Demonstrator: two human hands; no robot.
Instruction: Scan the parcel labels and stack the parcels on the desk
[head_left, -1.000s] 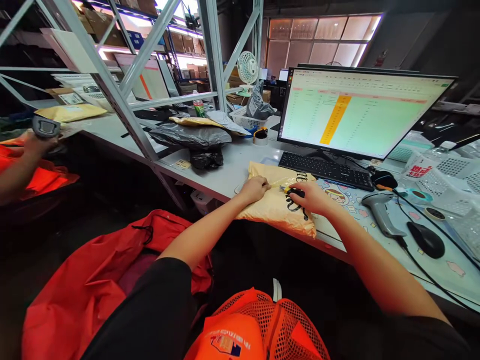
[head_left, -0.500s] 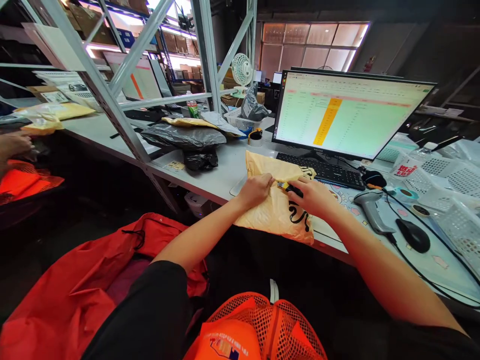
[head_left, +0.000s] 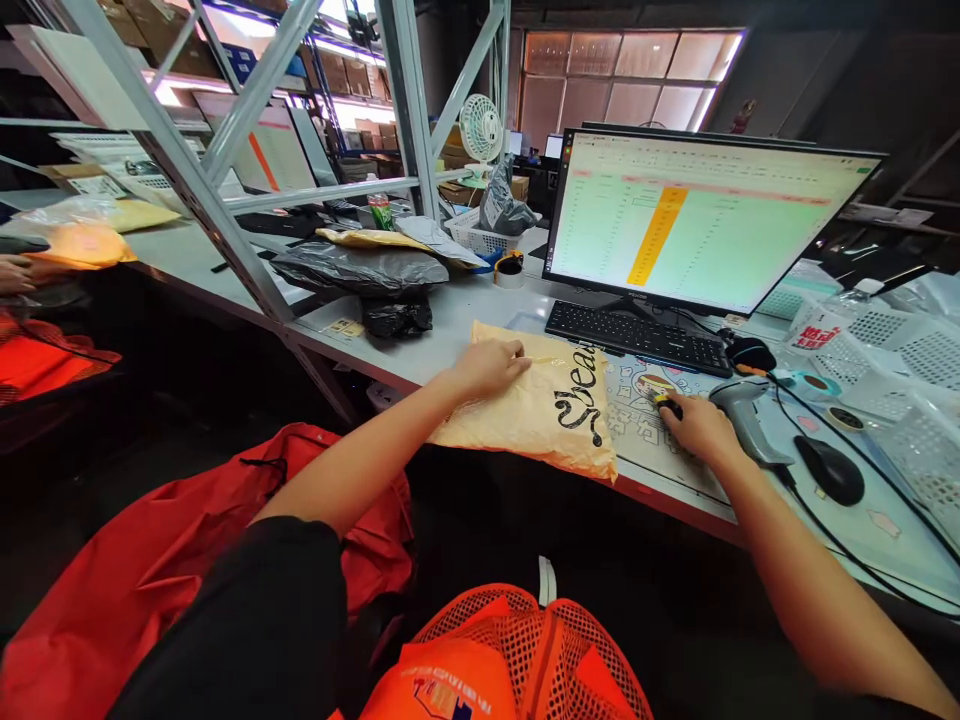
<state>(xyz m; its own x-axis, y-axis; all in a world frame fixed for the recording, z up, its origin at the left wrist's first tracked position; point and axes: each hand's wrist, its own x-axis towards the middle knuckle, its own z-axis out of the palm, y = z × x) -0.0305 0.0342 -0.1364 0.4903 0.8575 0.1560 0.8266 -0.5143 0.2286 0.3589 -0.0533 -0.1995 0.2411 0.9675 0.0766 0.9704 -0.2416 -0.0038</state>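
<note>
A pale yellow mailer bag [head_left: 544,405] with black lettering lies on the desk, its front edge overhanging slightly. My left hand [head_left: 491,368] is over its left part, fingers curled on the bag near its upper side; part of the grip is hidden beneath the hand. To the right of the bag, my right hand [head_left: 699,425] is closed around a small yellow-and-black utility knife [head_left: 664,402], held low over the printed desk mat [head_left: 634,420]. Whether the blade is out is too small to tell.
Behind the bag are a keyboard [head_left: 637,335] and a monitor [head_left: 705,225]. A scanner [head_left: 750,420] and mouse [head_left: 829,468] lie right of my right hand. Grey and black parcels [head_left: 360,272] are stacked at left, beside a metal rack post [head_left: 217,235]. A co-worker's hand [head_left: 15,275] shows far left.
The bag has come down flatter onto the desk and turned its lettering up. My right hand has moved away from it to the right with the knife; my left hand has shifted slightly left.
</note>
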